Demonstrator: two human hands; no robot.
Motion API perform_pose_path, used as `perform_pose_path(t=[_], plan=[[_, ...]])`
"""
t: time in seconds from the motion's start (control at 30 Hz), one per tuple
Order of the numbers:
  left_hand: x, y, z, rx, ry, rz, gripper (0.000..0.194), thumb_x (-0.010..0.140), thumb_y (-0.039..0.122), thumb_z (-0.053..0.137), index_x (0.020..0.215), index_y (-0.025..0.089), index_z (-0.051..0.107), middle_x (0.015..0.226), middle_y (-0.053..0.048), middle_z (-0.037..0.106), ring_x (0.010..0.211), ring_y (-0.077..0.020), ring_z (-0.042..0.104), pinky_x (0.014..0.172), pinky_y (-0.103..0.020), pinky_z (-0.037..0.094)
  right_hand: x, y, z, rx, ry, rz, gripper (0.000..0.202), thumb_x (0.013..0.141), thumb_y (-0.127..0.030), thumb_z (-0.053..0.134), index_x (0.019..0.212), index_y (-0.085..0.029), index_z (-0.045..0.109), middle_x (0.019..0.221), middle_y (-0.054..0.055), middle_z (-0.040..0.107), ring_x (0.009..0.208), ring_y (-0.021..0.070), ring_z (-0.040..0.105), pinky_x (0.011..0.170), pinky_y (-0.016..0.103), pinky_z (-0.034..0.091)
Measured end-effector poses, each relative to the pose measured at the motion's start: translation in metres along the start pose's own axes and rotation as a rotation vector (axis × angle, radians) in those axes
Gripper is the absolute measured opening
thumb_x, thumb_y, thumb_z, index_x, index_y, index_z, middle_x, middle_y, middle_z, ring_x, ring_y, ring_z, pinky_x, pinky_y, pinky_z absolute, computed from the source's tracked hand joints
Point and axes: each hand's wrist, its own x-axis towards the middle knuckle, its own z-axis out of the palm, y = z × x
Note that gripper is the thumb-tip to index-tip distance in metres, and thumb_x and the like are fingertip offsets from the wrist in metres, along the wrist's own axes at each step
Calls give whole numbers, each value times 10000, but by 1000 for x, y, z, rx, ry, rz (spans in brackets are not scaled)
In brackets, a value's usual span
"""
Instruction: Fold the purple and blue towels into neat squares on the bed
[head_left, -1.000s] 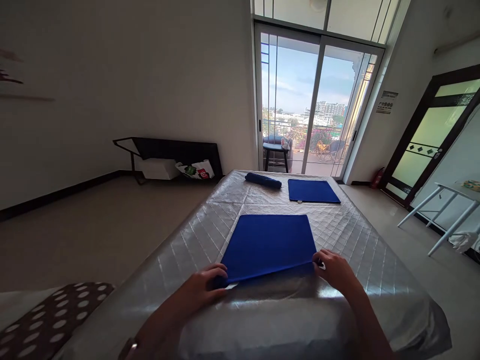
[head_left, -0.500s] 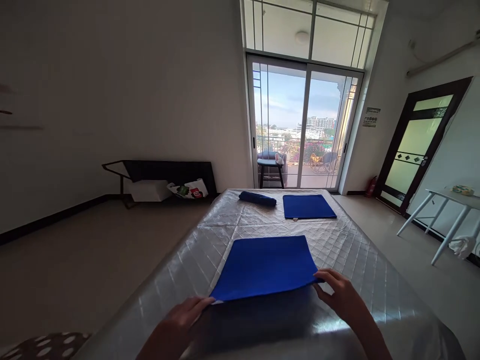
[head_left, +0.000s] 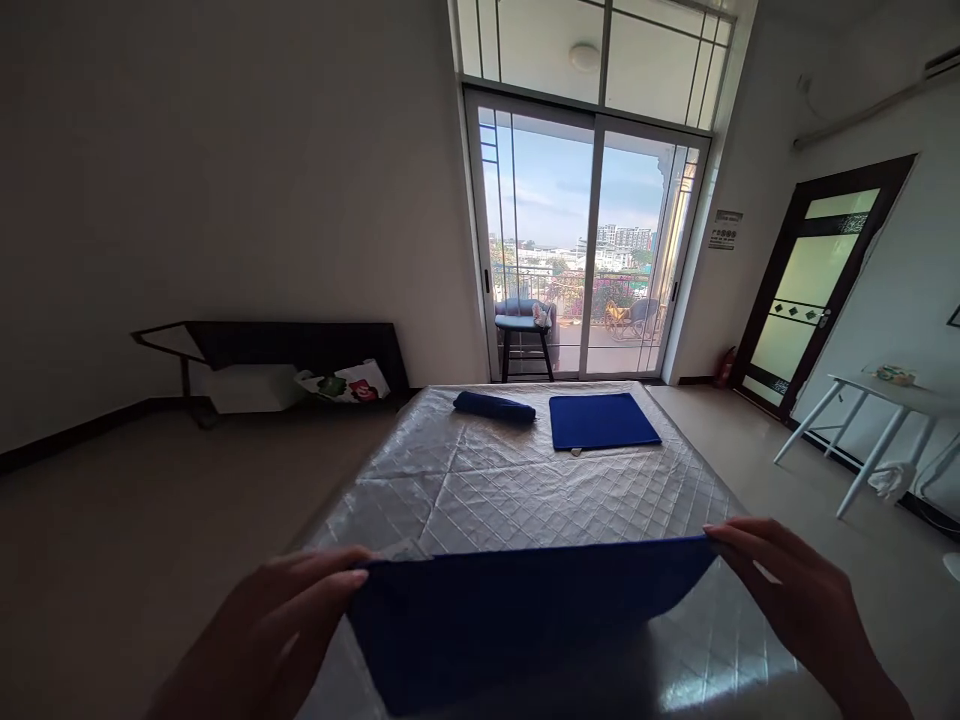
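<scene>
A blue cloth mat (head_left: pixel 525 620) hangs between my hands, raised and tilted over the quilted silver cover (head_left: pixel 495 500). My left hand (head_left: pixel 292 610) pinches its upper left corner, where a pale tag (head_left: pixel 405 550) sticks up. The upper right corner is pinched by my right hand (head_left: pixel 787 580). Farther off on the silver cover lie a rolled dark blue cloth (head_left: pixel 495 407) and a flat blue mat (head_left: pixel 606 420) to the right of it. A small light-coloured bit (head_left: pixel 576 452) shows at that flat mat's near edge.
Beyond the covered surface are sliding glass doors (head_left: pixel 536 220) with a stool (head_left: pixel 523 330) behind the glass. At left a black frame (head_left: pixel 300 345) leans by the wall, with a white box (head_left: pixel 251 388) and a bag (head_left: pixel 349 382). A white table (head_left: pixel 900 395) stands at right.
The near blue mat has gone from lying mostly flat on the silver cover to hanging lifted between my hands. Both hands have risen and moved apart. The view has shifted slightly right.
</scene>
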Motion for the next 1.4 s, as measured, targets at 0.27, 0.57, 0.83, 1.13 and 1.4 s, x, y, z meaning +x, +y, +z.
perform_pose_path(t=[0.27, 0.57, 0.83, 1.13, 1.4], plan=[[135, 5, 77, -218, -462, -187, 540, 870, 709, 436, 1100, 276, 663, 953, 12, 777, 739, -180, 675, 694, -265, 527, 70, 88, 9, 103, -287, 168, 296, 943, -487, 570, 982, -278, 776, 872, 40, 759, 606, 141, 684, 527, 239, 558], [295, -6, 183, -160, -248, -13, 356, 968, 441, 406, 1013, 192, 657, 822, -8, 723, 733, -152, 649, 765, -265, 480, 212, 203, 63, -99, -163, 369, 284, 928, -357, 600, 940, -128, 769, 729, 35, 758, 683, 141, 708, 725, 259, 515], [293, -34, 291, -258, -31, -102, 254, 975, 363, 450, 1041, 192, 625, 983, -51, 726, 885, -187, 690, 827, -307, 517, 207, 268, 117, -99, -97, 442, 191, 895, -212, 626, 1015, -152, 761, 964, 78, 792, 885, 204, 749, 857, 297, 541], [132, -49, 405, -248, -287, -67, 116, 877, 170, 563, 814, 222, 645, 897, -27, 721, 867, -178, 700, 826, -314, 565, 39, 314, 227, -52, -284, 730, 253, 746, -112, 574, 793, -245, 784, 859, 13, 794, 867, 220, 758, 874, 321, 572], [115, -66, 418, -162, -340, -44, 138, 905, 174, 545, 938, 233, 665, 1094, -41, 703, 1020, -185, 677, 927, -344, 547, 5, 330, 244, -66, -237, 635, 306, 773, -118, 538, 947, -215, 769, 1105, 71, 757, 1067, 233, 701, 1020, 398, 513]])
